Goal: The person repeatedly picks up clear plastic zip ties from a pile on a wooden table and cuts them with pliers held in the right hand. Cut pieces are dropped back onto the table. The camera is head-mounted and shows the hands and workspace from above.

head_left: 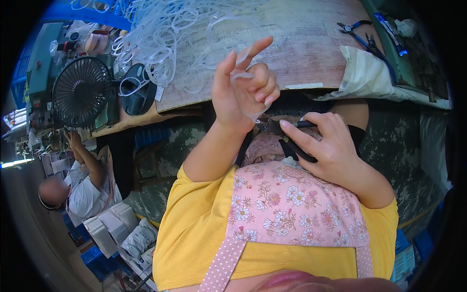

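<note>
Our right grip (325, 140) is holding pliers (299, 150) while our left grip (247, 90) is holding a plastic strip (243, 76), probably light, bendy, best pinched edgewise.

Right fingers (325, 123) partly hide the pliers (295, 146) — clear plastic loops (160, 47) cropped above.

A table (301, 58) spreads in front of the seated person. On its far left part lies a heap of plastic loops (160, 29), with a fan (81, 92) to the heap's left. Toward the table's right end are two pairs of pliers (382, 56), near a cloth (362, 78) at the front edge. The left hand (243, 92), with a plastic strip (252, 115) in it, is left of the right hand (331, 141), which holds another pair of pliers (300, 149) (just before the apron (296, 204)). Farther left is a co-worker (92, 192).
</note>
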Available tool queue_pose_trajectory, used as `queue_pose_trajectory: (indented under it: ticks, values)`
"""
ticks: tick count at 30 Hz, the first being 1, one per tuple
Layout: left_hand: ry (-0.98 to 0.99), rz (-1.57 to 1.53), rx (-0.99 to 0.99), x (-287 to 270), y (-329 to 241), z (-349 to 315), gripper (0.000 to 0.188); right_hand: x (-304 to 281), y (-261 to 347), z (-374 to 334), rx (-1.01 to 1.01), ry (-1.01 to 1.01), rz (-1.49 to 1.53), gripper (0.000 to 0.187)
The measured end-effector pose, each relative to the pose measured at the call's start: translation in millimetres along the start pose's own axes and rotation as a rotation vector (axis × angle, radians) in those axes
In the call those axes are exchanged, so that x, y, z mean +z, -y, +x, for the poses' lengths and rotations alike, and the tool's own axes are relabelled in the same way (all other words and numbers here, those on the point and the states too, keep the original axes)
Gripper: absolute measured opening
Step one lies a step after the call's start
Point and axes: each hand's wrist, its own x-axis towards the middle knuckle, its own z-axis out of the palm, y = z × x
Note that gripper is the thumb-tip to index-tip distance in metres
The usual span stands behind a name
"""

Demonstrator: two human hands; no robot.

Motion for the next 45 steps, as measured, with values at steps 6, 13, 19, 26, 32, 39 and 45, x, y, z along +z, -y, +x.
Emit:
queue_pose_trajectory:
  ticks: [6,13,19,26,32,39,45]
  values:
    - [0.075,0.148,0.169,-4,-1,-4,0.064,1,0,1,0.104,0.09,0.255,0.07]
    - [0.003,0.088,0.21,-4,1,-3,0.06,-2,-1,2,0.124,-0.164,0.469,0.067]
    - [-0.147,0.21,0.184,-12,6,-11,0.059,5,-10,-5,0.017,-0.039,0.199,0.068]
    - [-0.062,2.001,0.403,-44,-27,-40,0.064,-3,-17,-16,0.018,-0.272,0.396,0.07]
    - [-0.393,2.597,0.409,-111,-62,-41,0.063,1,-13,-10,-0.021,-0.154,0.41,0.072]
    - [-0.598,2.357,0.617,-104,-46,-30,0.066,2,-12,-10,0.047,-0.163,0.539,0.074]
    - [-0.532,1.461,0.334,-51,-34,-30,0.063,2,-12,-7,0.29,-0.045,0.646,0.075]
